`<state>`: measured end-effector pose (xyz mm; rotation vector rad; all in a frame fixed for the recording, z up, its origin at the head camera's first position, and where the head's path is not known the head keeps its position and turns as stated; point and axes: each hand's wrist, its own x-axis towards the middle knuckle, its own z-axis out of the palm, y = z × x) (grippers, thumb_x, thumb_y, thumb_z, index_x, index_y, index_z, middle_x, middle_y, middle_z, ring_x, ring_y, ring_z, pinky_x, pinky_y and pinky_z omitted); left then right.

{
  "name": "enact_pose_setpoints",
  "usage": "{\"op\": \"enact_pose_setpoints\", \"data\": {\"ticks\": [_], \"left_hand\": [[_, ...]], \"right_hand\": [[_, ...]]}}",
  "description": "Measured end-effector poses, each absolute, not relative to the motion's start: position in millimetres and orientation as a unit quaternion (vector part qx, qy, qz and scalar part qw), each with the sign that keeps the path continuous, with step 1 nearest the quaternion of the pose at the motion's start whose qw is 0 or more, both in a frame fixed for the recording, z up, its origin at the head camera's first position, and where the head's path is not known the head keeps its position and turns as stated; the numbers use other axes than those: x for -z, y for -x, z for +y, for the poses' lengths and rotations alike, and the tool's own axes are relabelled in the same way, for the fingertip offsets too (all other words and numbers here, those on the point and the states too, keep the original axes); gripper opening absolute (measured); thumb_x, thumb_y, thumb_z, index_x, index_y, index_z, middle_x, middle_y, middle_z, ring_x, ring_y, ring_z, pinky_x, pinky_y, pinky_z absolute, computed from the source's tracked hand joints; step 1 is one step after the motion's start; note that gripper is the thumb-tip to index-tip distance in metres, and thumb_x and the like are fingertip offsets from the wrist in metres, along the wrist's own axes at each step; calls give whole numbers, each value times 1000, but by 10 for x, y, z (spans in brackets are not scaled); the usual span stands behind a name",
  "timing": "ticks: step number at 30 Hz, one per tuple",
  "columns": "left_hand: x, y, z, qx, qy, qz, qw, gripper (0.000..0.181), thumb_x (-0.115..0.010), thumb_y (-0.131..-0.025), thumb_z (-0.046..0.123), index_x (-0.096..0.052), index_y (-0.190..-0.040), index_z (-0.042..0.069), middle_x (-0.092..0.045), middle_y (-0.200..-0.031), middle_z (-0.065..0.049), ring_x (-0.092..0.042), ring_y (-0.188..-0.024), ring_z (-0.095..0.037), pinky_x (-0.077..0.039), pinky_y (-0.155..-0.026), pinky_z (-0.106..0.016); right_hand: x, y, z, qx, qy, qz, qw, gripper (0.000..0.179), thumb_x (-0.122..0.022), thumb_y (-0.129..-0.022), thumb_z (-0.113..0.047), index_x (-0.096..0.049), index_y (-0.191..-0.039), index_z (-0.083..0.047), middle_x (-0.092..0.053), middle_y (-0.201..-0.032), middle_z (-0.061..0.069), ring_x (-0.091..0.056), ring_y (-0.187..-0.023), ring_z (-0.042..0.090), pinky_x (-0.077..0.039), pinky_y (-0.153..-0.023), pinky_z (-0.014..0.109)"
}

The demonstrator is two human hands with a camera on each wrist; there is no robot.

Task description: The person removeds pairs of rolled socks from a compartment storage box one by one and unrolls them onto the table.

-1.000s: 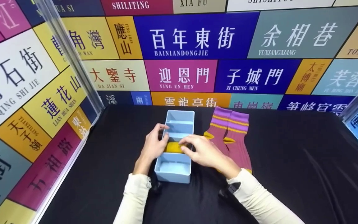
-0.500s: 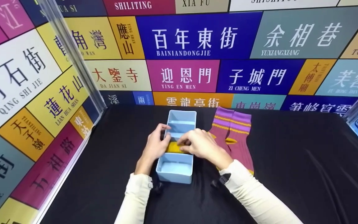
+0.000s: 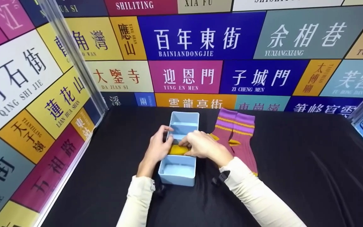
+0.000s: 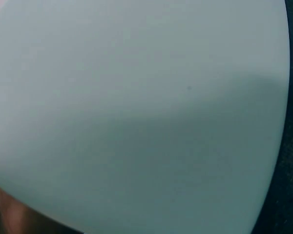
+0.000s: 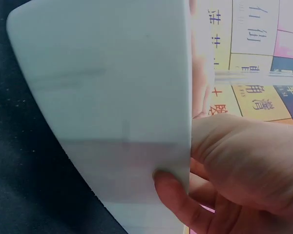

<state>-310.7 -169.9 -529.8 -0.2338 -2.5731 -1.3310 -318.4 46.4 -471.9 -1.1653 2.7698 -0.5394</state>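
A long light-blue storage box (image 3: 177, 180) with several compartments stands on the black cloth. In its third compartment from the back lies a mustard-yellow rolled sock (image 3: 177, 149). My left hand (image 3: 155, 147) holds the box's left rim, fingertips and thumb curved over it. From the right side my right hand (image 3: 204, 145) reaches over the rim and pinches the right end of the roll. The box wall (image 4: 146, 122) fills most of the left wrist view. In the right wrist view, one finger of my right hand (image 5: 239, 170) touches the outer wall (image 5: 112, 97).
Right of the box, a pair of mauve socks (image 3: 243, 148) with purple and yellow bands lies flat, partly behind my right hand. Black cloth (image 3: 295, 170) covers the table. Panels with large printed characters (image 3: 197, 37) stand at the back and sides.
My right hand has shifted slightly left, deeper over the compartment, and its fingers have closed in on the yellow roll. The left hand keeps its place at the rim.
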Motion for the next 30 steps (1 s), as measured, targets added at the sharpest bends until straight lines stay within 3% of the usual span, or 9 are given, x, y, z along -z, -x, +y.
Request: {"op": "enact_pose_setpoints", "data": {"ticks": [10,21,30], "left_hand": [[5289,3120,-1661,456,81,-878,121,23,-63,-106,20,-66,-129,18,-73,-132,-7,-69,-122,-27,-53,-110,-48],[5336,3145,-1709,487,76,-863,111,23,-65,-105,19,-68,-128,20,-74,-132,-10,-71,-116,-26,-56,-105,-48],[5343,3122,-1727,513,73,-847,119,21,-56,-113,23,-70,-127,18,-76,-125,-15,-70,-111,-25,-53,-104,-50]], "right_hand": [[4733,3168,515,191,366,910,35,33,-91,-88,-29,-84,-120,-25,-85,-107,-3,-80,-98,16,-65,-83,42],[4639,3118,629,218,354,908,54,51,-87,-93,-30,-74,-140,-17,-84,-115,2,-78,-105,21,-63,-90,47],[4635,3051,634,220,363,905,21,42,-86,-90,-32,-79,-128,-17,-71,-103,-1,-67,-91,18,-55,-78,33]]}}
